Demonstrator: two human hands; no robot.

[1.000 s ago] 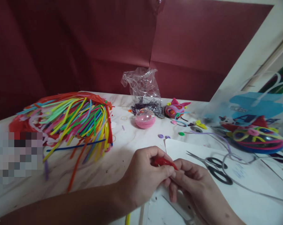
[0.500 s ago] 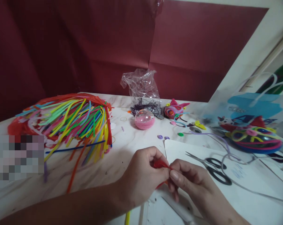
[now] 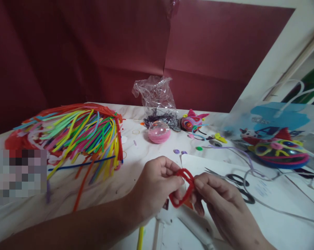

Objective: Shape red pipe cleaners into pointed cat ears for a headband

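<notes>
A fuzzy red pipe cleaner [image 3: 188,192], bent into a closed loop of several strands, is held between both hands over the front of the table. My left hand [image 3: 159,187] pinches its left side between thumb and fingers. At the right side of the loop, the thumb and forefinger of my right hand [image 3: 219,198] grip the strands. Under the hands lies what looks like a white glue gun [image 3: 196,225], partly hidden. Black-handled scissors [image 3: 232,176] rest on white paper [image 3: 271,201], partly covered by my right hand.
A heap of coloured pipe cleaners [image 3: 86,135] lies at left on red plastic. Behind are a clear ball with pink wrapping [image 3: 159,132], a plastic bag [image 3: 159,97] and a small pink decorated ball [image 3: 190,121]. At right sit another decorated ball [image 3: 282,151] and a grey cord [image 3: 279,210].
The red pipe cleaner, mostly hidden in my fingers before, now shows as an open loop. My hands have moved slightly apart, the right one shifting to the right.
</notes>
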